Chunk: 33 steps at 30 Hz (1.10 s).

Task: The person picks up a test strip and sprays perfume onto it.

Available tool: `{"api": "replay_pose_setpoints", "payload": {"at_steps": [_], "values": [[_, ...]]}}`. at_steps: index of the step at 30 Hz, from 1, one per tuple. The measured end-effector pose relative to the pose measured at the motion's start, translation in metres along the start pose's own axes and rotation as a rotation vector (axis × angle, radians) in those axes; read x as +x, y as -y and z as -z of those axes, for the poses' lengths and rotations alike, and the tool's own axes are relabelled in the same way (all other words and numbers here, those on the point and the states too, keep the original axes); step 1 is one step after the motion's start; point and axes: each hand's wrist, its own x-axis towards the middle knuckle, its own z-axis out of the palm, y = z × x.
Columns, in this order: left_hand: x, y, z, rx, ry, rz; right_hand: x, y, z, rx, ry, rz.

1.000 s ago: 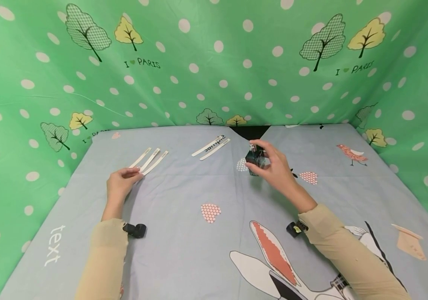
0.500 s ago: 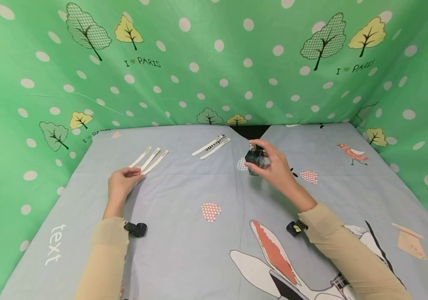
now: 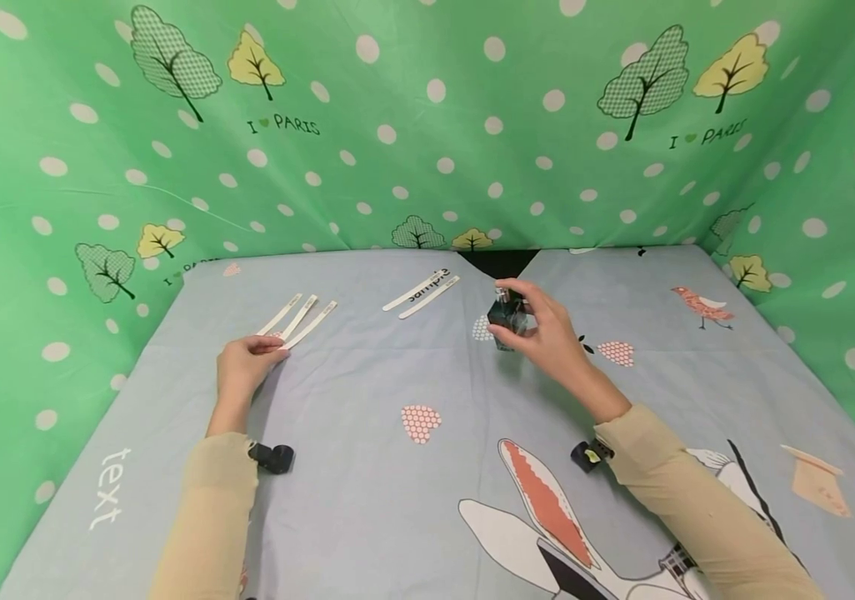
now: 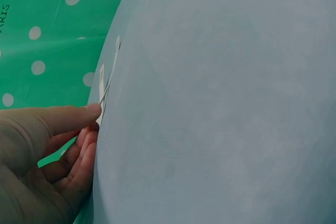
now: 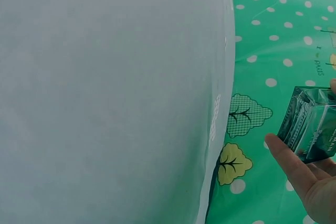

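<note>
My right hand (image 3: pixel 543 333) grips a small dark glass perfume bottle (image 3: pixel 506 312) above the middle of the blue-grey tablecloth (image 3: pixel 367 417), with a finger on its top. The right wrist view shows the square greenish bottle (image 5: pixel 311 124) held by the thumb (image 5: pixel 291 163). My left hand (image 3: pixel 243 367) rests on the cloth at the left, its fingertips on the near ends of three white paper strips (image 3: pixel 300 318). In the left wrist view the curled fingers (image 4: pixel 73 145) touch the strips (image 4: pixel 103 85).
Two more white paper strips (image 3: pixel 422 293), one printed "sample", lie at the back centre. Green dotted fabric walls (image 3: pixel 427 125) close in the back and both sides. A black gap (image 3: pixel 498 262) shows at the table's far edge. Both sleeves are beige.
The right hand and bottle have shifted very slightly to the left. The left hand stays on the strips.
</note>
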Motion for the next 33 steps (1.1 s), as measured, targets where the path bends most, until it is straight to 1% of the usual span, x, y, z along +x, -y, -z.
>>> {"api": "replay_pose_setpoints", "payload": {"at_steps": [3,9,12,22,27,33], "values": [[0.0,-0.001,0.0,0.008,-0.005,0.004,0.0,0.0,0.0,-0.004,-0.002,-0.002],[0.002,-0.003,0.002,0.01,-0.021,0.038,0.0,0.0,0.0,-0.007,0.0,-0.016],[0.002,-0.005,0.002,0.007,-0.035,0.032,0.0,0.001,0.0,-0.009,-0.003,-0.018],[0.0,-0.019,0.004,-0.065,-0.088,-0.052,0.0,0.002,0.0,-0.014,-0.009,-0.015],[-0.001,-0.028,0.005,-0.113,-0.09,-0.107,0.0,0.003,0.0,-0.013,-0.011,-0.013],[-0.004,-0.04,0.006,-0.11,-0.088,-0.139,0.001,0.001,0.0,-0.02,-0.017,-0.003]]}}
